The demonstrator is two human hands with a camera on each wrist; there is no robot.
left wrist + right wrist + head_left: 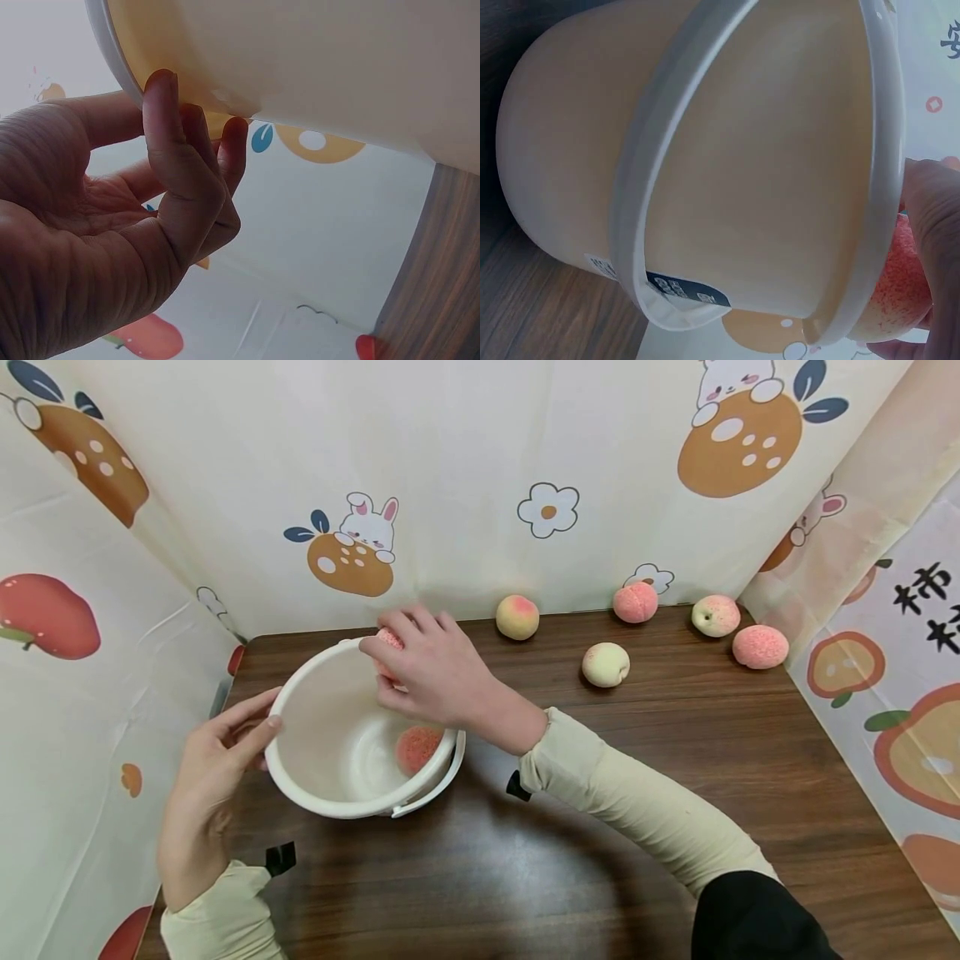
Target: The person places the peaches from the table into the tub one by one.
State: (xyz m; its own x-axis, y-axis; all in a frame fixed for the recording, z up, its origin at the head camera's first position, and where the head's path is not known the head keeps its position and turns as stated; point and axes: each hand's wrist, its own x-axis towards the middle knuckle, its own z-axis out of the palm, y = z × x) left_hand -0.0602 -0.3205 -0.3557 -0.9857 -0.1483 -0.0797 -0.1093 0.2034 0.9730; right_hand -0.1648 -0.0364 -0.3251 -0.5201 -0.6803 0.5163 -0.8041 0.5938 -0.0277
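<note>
A white bucket (273, 752) stands on the left of the dark wooden table, its handle lowered at the near right side. My left hand (217, 760) grips its left rim, thumb on the rim and the other fingers against the outer wall in the left wrist view. Over the far part of the bucket's mouth, my right hand (442, 672) holds a red-pink peach (901, 281), mostly covered by the fingers in the head view. Inside the bucket lies another red peach (417, 748), partly hidden by the near right rim.
Toward the back of the table (600, 827) sit a yellow-pink peach (517, 617), a pink peach (635, 602) and a pale peach (606, 665). Farther right are a speckled pale peach (715, 615) and a pink one (761, 647). Printed cloth (465, 460) hangs behind and beside the table.
</note>
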